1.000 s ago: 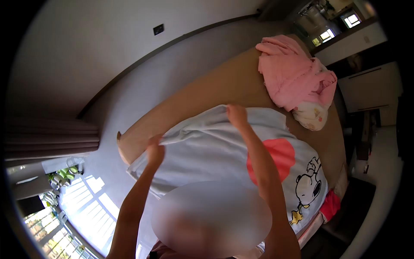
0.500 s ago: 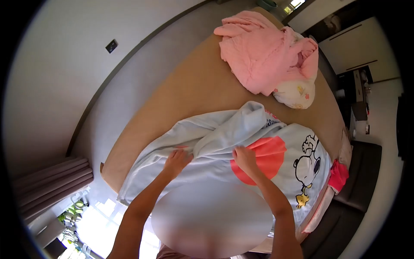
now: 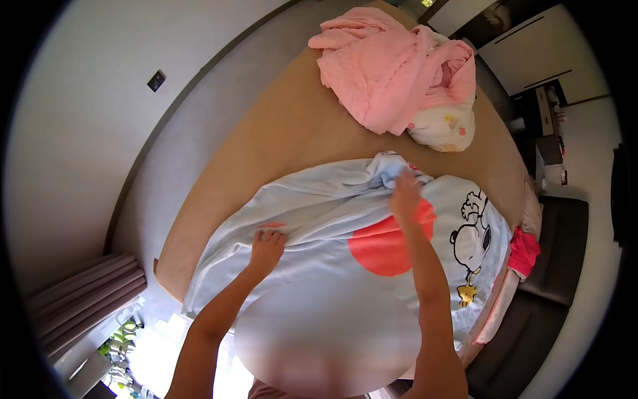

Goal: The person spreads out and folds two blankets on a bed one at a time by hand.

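A light blue blanket (image 3: 319, 193) with a red circle and a cartoon dog print lies partly folded and wrinkled on the brown bed surface (image 3: 266, 139). My left hand (image 3: 268, 247) rests on its folded layer at the left, fingers spread on the cloth beside a small red patch. Near the bunched far edge of the blanket is my right hand (image 3: 405, 196), smeared by motion, so its fingers cannot be made out. A blurred oval covers the blanket's near part.
At the bed's far end lies a heaped pink quilt (image 3: 379, 73) over a white floral bundle (image 3: 445, 126). A dark headboard (image 3: 555, 246) and a red cloth (image 3: 524, 253) are at the right. A curtain (image 3: 86, 299) hangs at the lower left.
The blanket's raised edge has come toward me and folded over, then flattened somewhat. Both hands moved nearer; my right hand has since moved away toward the far edge. The view has shifted.
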Available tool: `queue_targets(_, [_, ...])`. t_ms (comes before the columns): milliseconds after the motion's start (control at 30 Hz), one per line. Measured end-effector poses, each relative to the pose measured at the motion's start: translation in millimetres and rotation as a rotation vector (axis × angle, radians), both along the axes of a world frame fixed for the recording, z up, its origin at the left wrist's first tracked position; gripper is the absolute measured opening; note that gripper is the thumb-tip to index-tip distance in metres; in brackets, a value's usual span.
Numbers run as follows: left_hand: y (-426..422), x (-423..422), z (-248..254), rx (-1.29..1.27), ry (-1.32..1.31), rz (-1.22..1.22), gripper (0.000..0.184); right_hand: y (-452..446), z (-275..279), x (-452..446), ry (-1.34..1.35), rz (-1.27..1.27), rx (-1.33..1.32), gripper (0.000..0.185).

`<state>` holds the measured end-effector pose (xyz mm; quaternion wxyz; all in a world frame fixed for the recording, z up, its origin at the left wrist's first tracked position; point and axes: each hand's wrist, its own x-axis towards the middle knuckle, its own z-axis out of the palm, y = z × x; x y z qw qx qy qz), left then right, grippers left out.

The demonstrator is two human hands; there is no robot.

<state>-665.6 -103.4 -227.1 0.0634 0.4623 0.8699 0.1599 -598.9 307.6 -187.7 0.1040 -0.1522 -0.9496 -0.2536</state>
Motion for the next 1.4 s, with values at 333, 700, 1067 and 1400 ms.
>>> queue_targets(333, [13,6,24,0.053,-0.054,0.076,0.018,-10,11,-11,-0.278,-0.252,-0.519,0.022])
queue_targets(700, [17,-38,37,0.133,-0.624,0.355,0.029,54,48,-84,0.329,-0.111,-0.800,0.027])
queue_targets(1067, [29,-112,12,0.097,-0.175,0.683,0.030,41,84,-150,0.281,0.110,-0.544,0.023])
queue_targets(1400, [-2,-158,-51,0.383,-0.765,0.682,0.036,58,65,-268,0.446,0.026,-1.507,0.026])
